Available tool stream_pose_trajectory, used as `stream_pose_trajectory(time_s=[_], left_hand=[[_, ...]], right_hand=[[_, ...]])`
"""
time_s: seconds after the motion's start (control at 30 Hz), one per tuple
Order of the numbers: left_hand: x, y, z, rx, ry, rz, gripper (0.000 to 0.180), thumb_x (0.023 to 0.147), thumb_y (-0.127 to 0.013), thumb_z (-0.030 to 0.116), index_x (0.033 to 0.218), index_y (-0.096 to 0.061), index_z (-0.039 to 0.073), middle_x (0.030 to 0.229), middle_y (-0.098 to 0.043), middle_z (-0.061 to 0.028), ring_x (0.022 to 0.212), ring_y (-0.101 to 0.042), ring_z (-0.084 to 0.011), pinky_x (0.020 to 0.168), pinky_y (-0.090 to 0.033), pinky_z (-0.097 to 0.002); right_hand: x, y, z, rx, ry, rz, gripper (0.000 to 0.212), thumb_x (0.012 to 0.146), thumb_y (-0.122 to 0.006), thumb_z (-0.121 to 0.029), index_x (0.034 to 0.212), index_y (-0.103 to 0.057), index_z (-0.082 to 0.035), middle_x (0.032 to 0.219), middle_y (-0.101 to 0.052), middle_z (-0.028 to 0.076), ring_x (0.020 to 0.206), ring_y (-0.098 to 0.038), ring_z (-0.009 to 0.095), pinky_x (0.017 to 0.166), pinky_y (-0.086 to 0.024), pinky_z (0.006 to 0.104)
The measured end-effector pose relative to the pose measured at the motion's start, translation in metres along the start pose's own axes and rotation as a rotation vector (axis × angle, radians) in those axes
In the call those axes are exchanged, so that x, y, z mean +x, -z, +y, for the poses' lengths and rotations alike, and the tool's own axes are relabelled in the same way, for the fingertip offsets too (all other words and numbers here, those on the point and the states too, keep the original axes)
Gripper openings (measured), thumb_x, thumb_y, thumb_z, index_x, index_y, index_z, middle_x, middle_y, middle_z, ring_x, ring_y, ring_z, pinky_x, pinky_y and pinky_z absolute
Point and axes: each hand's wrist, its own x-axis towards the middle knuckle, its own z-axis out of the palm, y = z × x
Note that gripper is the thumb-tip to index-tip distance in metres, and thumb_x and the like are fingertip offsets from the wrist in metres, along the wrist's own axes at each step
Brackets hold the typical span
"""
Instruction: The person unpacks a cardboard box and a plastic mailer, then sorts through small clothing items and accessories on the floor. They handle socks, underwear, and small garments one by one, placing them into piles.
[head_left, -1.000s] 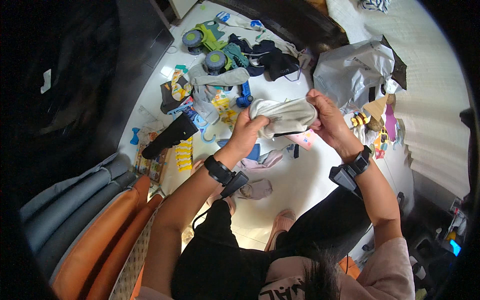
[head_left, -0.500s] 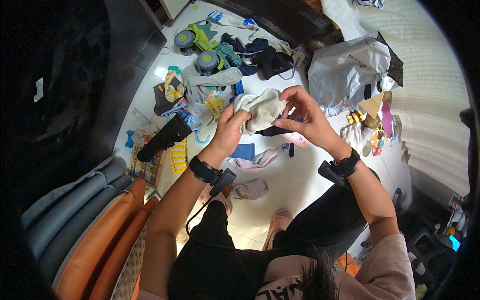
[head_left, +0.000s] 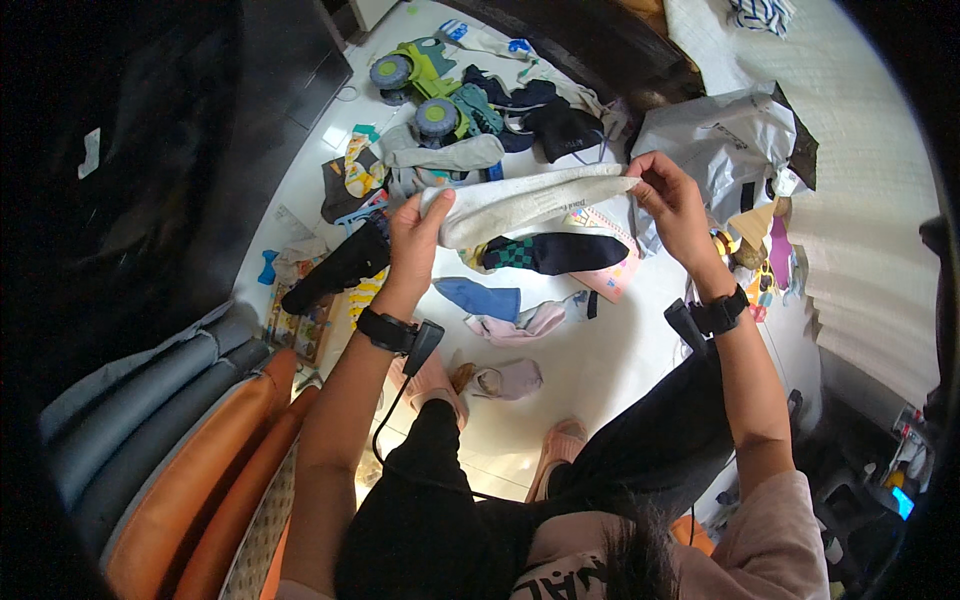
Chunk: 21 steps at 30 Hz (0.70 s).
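Note:
A whitish sock [head_left: 525, 203] is stretched out sideways between my two hands, above the floor. My left hand [head_left: 413, 240] pinches its left end, the thumb lying on top. At the other end, the fingertips of my right hand [head_left: 672, 212] are closed on the narrow tip. Below the sock lies a dark sock with a green checked part [head_left: 560, 252], partly over a pink printed sheet [head_left: 610, 280]. Closer to me are a blue cloth piece [head_left: 480, 298], a pale pink one [head_left: 518, 325] and a small greyish sock [head_left: 506, 380].
A green toy truck [head_left: 440, 90] stands among scattered clothes at the back. Beside them are a black cap-like item [head_left: 562, 128] and a silver-grey plastic bag [head_left: 715, 135]. Orange cushions [head_left: 200, 470] line the left, and a pale curtain-like cloth [head_left: 850, 200] hangs at right.
The sock was bunched up in my hands and is now pulled out long and flat. My right hand has moved right and my left hand left, bringing the dark checked sock into view.

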Motion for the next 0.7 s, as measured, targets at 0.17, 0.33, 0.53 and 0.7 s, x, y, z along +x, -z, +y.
stream_pose_trajectory(time_s=[0.17, 0.33, 0.53, 0.7], left_hand=[[-0.001, 0.006, -0.017, 0.113, 0.010, 0.049, 0.032, 0.101, -0.069, 0.032, 0.098, -0.073, 0.001, 0.084, -0.067, 0.0032, 0.076, -0.053, -0.0036, 0.067, -0.044, -0.0231], [0.009, 0.024, -0.012, 0.494, -0.105, 0.199, 0.036, 0.104, -0.064, 0.034, 0.092, -0.072, 0.001, 0.079, -0.061, 0.0029, 0.074, -0.049, -0.0061, 0.068, -0.042, -0.0251], [0.025, 0.046, 0.033, 0.252, -0.404, 0.396, 0.041, 0.106, -0.058, 0.039, 0.096, -0.068, 0.001, 0.086, -0.065, -0.0046, 0.080, -0.057, -0.0108, 0.072, -0.048, -0.0297], [0.032, 0.094, 0.107, -0.137, -0.345, 0.507, 0.052, 0.107, -0.049, 0.049, 0.127, -0.058, 0.001, 0.118, -0.067, -0.0151, 0.109, -0.069, -0.0270, 0.096, -0.056, -0.0396]], right_hand=[[0.000, -0.007, -0.004, -0.016, -0.015, -0.138, 0.006, 0.100, -0.062, -0.002, 0.102, -0.058, -0.003, 0.091, -0.058, -0.002, 0.079, -0.050, 0.007, 0.071, -0.044, 0.0240], [-0.004, -0.018, -0.006, -0.013, -0.058, -0.228, 0.007, 0.098, -0.063, 0.002, 0.101, -0.058, -0.002, 0.090, -0.058, -0.001, 0.080, -0.051, 0.007, 0.071, -0.044, 0.0235], [-0.011, -0.031, -0.014, -0.066, -0.036, -0.264, 0.004, 0.102, -0.063, -0.005, 0.102, -0.059, -0.004, 0.095, -0.060, -0.003, 0.088, -0.055, 0.005, 0.075, -0.047, 0.0225], [-0.010, -0.025, 0.000, 0.028, -0.139, -0.258, 0.004, 0.102, -0.063, -0.007, 0.103, -0.059, -0.006, 0.094, -0.059, -0.002, 0.083, -0.053, 0.006, 0.076, -0.046, 0.0221]])
